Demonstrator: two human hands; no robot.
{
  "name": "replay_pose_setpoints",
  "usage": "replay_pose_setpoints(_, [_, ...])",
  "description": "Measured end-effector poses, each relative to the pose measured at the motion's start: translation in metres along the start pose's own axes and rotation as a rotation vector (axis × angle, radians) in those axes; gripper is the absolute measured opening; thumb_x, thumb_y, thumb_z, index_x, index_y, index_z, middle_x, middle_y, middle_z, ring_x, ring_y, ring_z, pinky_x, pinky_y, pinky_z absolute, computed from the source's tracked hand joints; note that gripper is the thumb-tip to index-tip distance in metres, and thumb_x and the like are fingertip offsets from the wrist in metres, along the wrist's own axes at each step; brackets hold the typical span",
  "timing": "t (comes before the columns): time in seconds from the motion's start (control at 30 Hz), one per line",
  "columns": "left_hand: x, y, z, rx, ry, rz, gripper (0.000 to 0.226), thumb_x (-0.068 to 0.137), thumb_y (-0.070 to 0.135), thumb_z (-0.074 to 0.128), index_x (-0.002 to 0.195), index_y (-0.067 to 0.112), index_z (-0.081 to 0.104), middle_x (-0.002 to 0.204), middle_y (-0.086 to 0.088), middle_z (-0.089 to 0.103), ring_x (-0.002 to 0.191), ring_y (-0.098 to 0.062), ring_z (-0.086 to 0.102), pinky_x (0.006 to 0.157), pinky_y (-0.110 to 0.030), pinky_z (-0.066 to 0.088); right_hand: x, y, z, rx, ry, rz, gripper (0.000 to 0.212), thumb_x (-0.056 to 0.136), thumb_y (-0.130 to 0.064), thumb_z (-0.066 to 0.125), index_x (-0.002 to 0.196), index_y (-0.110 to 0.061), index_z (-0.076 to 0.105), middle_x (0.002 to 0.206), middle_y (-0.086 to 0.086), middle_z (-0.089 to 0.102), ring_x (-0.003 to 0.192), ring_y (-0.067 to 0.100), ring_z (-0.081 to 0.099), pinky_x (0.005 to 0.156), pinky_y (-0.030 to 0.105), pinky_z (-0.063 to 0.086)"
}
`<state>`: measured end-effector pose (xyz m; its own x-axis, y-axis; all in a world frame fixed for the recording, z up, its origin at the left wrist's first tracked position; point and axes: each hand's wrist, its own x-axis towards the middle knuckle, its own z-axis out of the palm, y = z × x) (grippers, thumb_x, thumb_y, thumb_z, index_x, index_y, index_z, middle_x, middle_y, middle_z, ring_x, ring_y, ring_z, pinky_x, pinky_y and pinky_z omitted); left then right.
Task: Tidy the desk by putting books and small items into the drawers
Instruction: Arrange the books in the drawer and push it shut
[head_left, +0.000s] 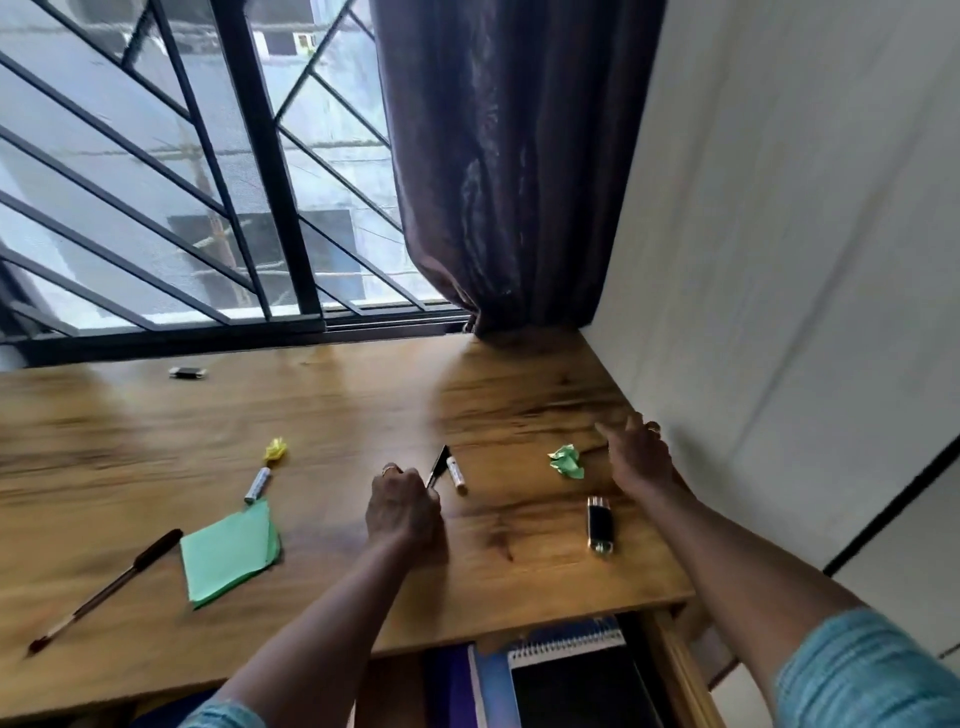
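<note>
Pinching a thin black item (438, 466) with curled left fingers (410, 480), right fingers (621, 432) spread open, the person could knock the marker (456, 475) just beside it rolling.

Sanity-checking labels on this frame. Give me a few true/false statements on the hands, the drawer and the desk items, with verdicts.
1. The drawer is open, with notebooks inside. True.
2. The right hand grips the green crumpled paper. False: the hand is open and holds nothing; the paper lies on the desk beside it.
3. The left hand holds a thin black item. True.
4. The green note pad is in the drawer. False: it lies on the desk.
5. The pen lies on the desk, left of the green note pad. True.
</note>
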<state>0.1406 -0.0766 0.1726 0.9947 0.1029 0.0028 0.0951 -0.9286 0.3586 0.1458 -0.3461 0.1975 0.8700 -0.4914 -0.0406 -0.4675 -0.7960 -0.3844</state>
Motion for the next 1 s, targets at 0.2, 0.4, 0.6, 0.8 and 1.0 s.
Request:
replay_pose_setpoints(0.2, [0.006, -0.007, 0.004, -0.012, 0.021, -0.023, 0.027, 0.090, 0.018, 0.048, 0.102, 0.000, 0.064, 0.109, -0.020, 0.059, 0.104, -0.036, 0.059, 0.078, -0.036, 0.048, 0.025, 0.004, 0.012, -0.122, 0.000, -0.047, 0.041, 0.096, -0.021, 0.029, 0.132, -0.010, 0.048, 0.136, 0.015, 0.051, 0.121, 0.032, 0.050, 0.096, 0.035, 0.039])
replay_pose_setpoints(0.4, [-0.011, -0.025, -0.009, -0.154, 0.088, 0.002, 0.028, 0.093, 0.022, 0.049, 0.094, 0.000, 0.067, 0.102, -0.023, 0.063, 0.094, -0.036, 0.062, 0.070, -0.036, 0.047, 0.008, 0.004, 0.002, -0.346, 0.058, -0.033, 0.037, 0.097, -0.007, 0.032, 0.127, -0.005, 0.054, 0.130, 0.013, 0.056, 0.120, 0.029, 0.052, 0.099, 0.035, 0.040])
replay_pose_setpoints(0.6, [-0.052, -0.042, -0.035, -0.310, 0.134, -0.023, 0.025, 0.091, 0.015, 0.051, 0.093, -0.001, 0.070, 0.093, -0.022, 0.069, 0.086, -0.033, 0.065, 0.061, -0.031, 0.039, -0.042, 0.001, -0.023, -0.403, 0.111, 0.020, 0.040, 0.096, -0.013, 0.032, 0.117, -0.011, 0.065, 0.119, 0.011, 0.064, 0.110, 0.028, 0.059, 0.091, 0.032, 0.043])
replay_pose_setpoints(0.8, [-0.136, -0.066, -0.064, -0.347, 0.040, -0.096, 0.023, 0.087, 0.018, 0.058, 0.097, 0.005, 0.074, 0.095, -0.018, 0.072, 0.091, -0.031, 0.068, 0.067, -0.029, 0.044, -0.141, -0.007, -0.053, -0.147, 0.161, 0.054, 0.040, 0.100, -0.013, 0.028, 0.117, 0.003, 0.060, 0.120, 0.021, 0.060, 0.113, 0.033, 0.056, 0.095, 0.037, 0.043])
replay_pose_setpoints(1.0, [-0.248, -0.105, -0.072, -0.299, -0.140, -0.226, 0.027, 0.081, 0.028, 0.066, 0.098, 0.010, 0.075, 0.102, -0.015, 0.071, 0.101, -0.030, 0.066, 0.081, -0.033, 0.052, -0.269, -0.009, -0.024, -0.021, -0.086, -0.030, 0.032, 0.097, -0.010, 0.038, 0.122, -0.001, 0.056, 0.124, 0.020, 0.059, 0.115, 0.034, 0.057, 0.090, 0.037, 0.048])
